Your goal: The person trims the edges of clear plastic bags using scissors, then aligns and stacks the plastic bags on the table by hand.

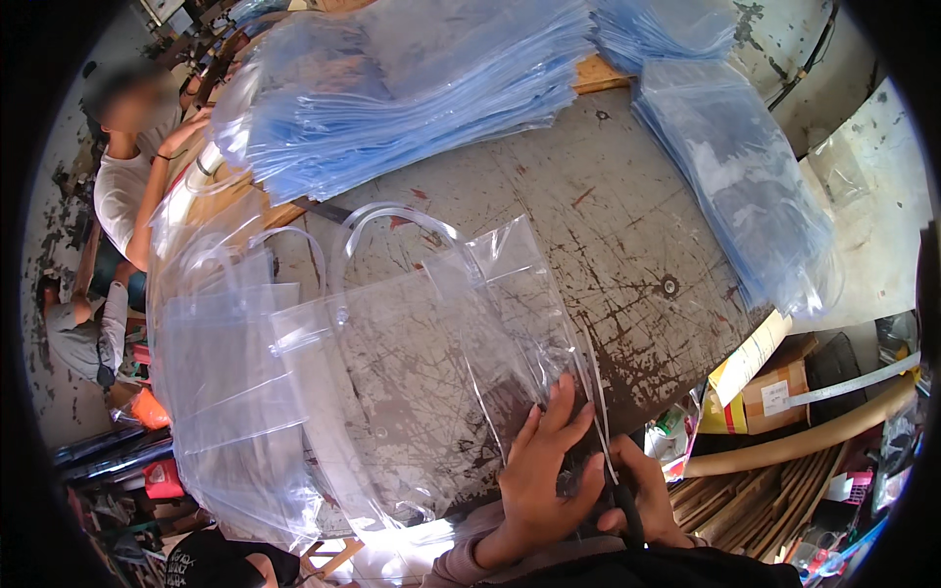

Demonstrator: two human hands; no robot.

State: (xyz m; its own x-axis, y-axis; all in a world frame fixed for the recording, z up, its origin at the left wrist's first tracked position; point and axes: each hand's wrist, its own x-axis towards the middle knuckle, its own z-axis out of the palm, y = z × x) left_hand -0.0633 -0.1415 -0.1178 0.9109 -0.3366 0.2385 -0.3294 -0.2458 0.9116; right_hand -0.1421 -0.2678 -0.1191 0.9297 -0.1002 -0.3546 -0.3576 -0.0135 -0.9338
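A clear plastic bag [392, 333] with a looped tube handle [397, 209] lies on the worn table in front of me. My left hand [549, 475] rests on the bag's right side, its fingers spread over the clear film. Close beside it at the table's near edge, my right hand [655, 490] is closed round the black handles of a pair of scissors [627, 512]. A thin pale strip runs up from there along the bag's right edge; whether it is blade or film I cannot tell. To the left, more clear handled bags [221, 343] lie overlapping.
A thick stack of bluish plastic sheets [421, 108] covers the table's far side. Another stack [730, 167] sits at the right edge. Cardboard [774, 397] and a curved tan tube [804, 441] are beyond the table at right. Another person [127, 196] is at the far left.
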